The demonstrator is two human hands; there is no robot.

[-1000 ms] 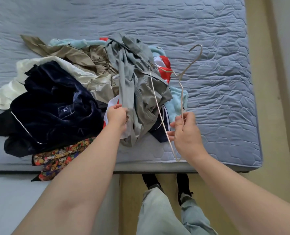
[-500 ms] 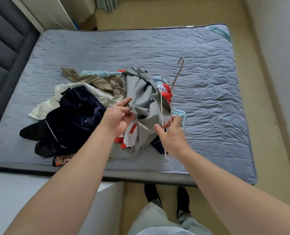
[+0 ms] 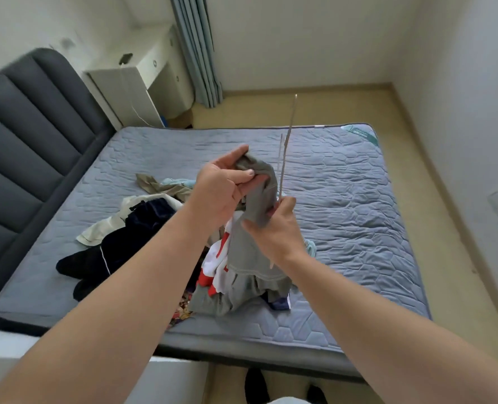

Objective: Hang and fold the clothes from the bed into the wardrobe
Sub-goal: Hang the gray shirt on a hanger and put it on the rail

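Gripping the bunched top of a grey cotton garment (image 3: 252, 252), your left hand (image 3: 223, 185) has its thumb and fingers curled into the cloth, raised above the bed. Just beside and below it, your right hand (image 3: 274, 228) is closed on the lower wire of a thin pale wire hanger (image 3: 285, 158), with the grey cloth touching its fingers. You see the hanger edge-on, nearly upright, its tip reaching past the far mattress edge.

The garment hangs from both hands and its hem rests on a heap of mixed clothes near the front edge: a white-and-red piece (image 3: 217, 258) touching it, a dark navy velvet garment (image 3: 137, 225) and a cream piece (image 3: 102, 233) to the left.

From the heap, the grey-blue quilted mattress (image 3: 344, 205) runs wide to its right and far edges. A dark grey padded headboard (image 3: 23, 135) lines the left side. A strip of beige floor (image 3: 446, 228) separates the right edge from the white wall. Beyond the far left corner stand a white bedside cabinet (image 3: 154, 83) and a blue-grey curtain (image 3: 195, 48).
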